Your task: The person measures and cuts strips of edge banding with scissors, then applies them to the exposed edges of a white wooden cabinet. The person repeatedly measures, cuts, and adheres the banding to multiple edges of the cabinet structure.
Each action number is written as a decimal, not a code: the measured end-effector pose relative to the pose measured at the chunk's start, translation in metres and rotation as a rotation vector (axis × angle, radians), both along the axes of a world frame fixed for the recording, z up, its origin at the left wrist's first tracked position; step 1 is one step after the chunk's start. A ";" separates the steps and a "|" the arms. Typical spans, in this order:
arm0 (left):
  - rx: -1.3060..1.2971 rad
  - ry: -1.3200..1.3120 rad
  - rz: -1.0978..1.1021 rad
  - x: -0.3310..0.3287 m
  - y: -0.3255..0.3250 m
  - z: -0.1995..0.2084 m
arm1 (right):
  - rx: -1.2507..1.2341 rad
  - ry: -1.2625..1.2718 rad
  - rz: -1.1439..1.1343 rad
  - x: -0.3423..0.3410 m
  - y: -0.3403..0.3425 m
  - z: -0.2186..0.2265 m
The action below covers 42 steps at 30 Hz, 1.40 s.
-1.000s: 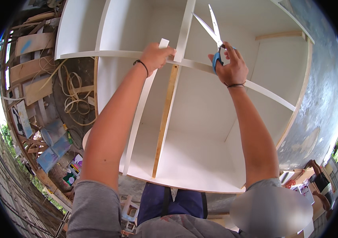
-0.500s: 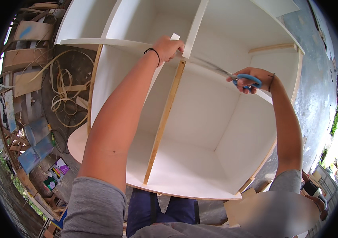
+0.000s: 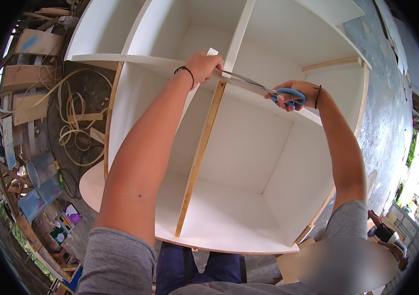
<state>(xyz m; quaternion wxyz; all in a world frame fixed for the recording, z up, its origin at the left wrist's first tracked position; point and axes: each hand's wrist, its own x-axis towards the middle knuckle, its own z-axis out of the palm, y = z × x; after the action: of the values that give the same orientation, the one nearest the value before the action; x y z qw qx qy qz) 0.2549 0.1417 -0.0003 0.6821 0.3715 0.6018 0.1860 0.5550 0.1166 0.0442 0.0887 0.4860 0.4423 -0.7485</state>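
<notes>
My left hand (image 3: 203, 68) is closed around a narrow white strip (image 3: 187, 107), whose short end sticks out above the fingers while the rest hangs below, partly behind my forearm. Scissors (image 3: 292, 93) with blue handles are gripped in my right hand (image 3: 309, 88). Their long blades point left across a shelf edge, and the tips reach my left fingers; whether they touch the strip I cannot tell. Both hands are over a white cabinet (image 3: 241, 142) with several compartments. Just below the blade tips, a vertical divider (image 3: 201, 160) shows a bare wood-coloured front edge.
Coils of pale strip (image 3: 74, 123) lie on the floor at left, near stacked wooden boards (image 3: 30, 76). A worn bluish wall surface (image 3: 384, 98) stands right of the cabinet. Another person (image 3: 386, 233) is at far lower right.
My right hand has brought the scissors leftward, so the blade tips now meet my left fingers. My left hand keeps its grip on the strip. The whole view has shifted slightly.
</notes>
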 end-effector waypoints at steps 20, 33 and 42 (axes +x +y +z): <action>-0.097 0.015 -0.066 -0.001 0.005 0.007 | -0.074 0.100 -0.029 -0.001 0.012 -0.015; 0.536 0.825 -0.205 -0.098 -0.001 -0.014 | 0.080 -0.043 0.148 -0.017 0.027 -0.004; 0.405 0.775 -0.297 -0.084 -0.015 -0.005 | 0.055 -0.008 0.151 -0.016 0.023 -0.009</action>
<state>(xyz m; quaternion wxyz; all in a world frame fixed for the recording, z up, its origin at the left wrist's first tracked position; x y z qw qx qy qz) 0.1705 0.1271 -0.0056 0.3399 0.6215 0.7043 0.0473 0.5388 0.1395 0.0355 0.1333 0.4566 0.4976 -0.7254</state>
